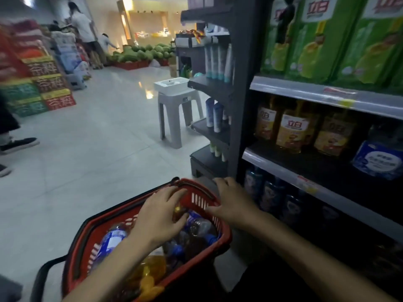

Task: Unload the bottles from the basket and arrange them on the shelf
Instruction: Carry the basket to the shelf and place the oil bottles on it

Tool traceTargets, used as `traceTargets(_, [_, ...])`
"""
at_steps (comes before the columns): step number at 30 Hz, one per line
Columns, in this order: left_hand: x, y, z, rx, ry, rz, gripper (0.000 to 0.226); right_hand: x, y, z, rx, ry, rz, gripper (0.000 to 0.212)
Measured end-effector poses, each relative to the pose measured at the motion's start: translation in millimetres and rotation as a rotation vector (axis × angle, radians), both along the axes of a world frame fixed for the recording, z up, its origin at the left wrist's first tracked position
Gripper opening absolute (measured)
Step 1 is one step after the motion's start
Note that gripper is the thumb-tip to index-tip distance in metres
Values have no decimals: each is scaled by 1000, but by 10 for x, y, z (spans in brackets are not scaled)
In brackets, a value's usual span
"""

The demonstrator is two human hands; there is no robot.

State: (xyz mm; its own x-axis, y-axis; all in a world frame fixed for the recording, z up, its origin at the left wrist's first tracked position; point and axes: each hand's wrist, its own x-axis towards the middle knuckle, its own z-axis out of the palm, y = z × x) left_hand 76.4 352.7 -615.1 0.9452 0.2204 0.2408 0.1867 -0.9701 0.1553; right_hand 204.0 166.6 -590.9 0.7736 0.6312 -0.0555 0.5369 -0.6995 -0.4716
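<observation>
sitting low at the near edge, the red basket (pixel 199 200) is packed w/ bottles lying on their sides: a clear bottle w/ a blue label (pixel 112 237) at its left, a yellow bottle (pixel 152 269) nearest, more clear ones w/ blue caps (pixel 201 225) toward the right wall. its black handle (pixel 43 273) is folded out to the near left.

left hand (pixel 160 214) hangs palm-down over the middle of the load, fingers spread and loose, nothing gripped. right hand (pixel 233 201) lies across the far right rim, thumb along the slotted wall (can't tell if it clamps the rim or just rests). both forearms come in from the bottom edge.

basket's right side sits just beside the shelf (pixel 283 164). bottom tier holds dark blue bottles (pixel 272 195) w/ a dark gap to their right; mid tier has yellow bottles (pixel 292 131) and a blue-white pack (pixel 379 160), w/ bare board along its front; top tier, green packs (pixel 316 40).

left of the basket, wide open floor (pixel 109 138). further on, a grey stool (pixel 176 114) w/ a white box (pixel 171 83) on top, stacked crates (pixel 43 83) at left, green melons (pixel 144 53) at the back.
</observation>
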Motion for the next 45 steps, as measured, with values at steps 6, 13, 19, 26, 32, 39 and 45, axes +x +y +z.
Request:
traceTargets(6, [-764,437,-575,-56,139,173,70,-461,451,-475,-194,120,249,72])
traceTargets(13, [-849,381,-814,-51,365,423,81,-767,815,-576,-341,199,474,47])
traceTargets(19, [-443,194,-859,-104,587,608,102,-693,837,-694,-452,147,454,41])
traceTargets(26, [-82,133,-921,-143,780,794,131,-518,762,-912,-566,203,412,45])
traceTargets(32, [-37,101,-969,-156,761,873,137,-572,705,-938,-622,250,380,42])
traceTargets(39, [-106,115,-899,-189,701,856,131,-641,642,-885,-609,233,363,44])
traceTargets(45, [-183,236,-788,-209,666,787,118,-643,541,-922,-545,231,336,44])
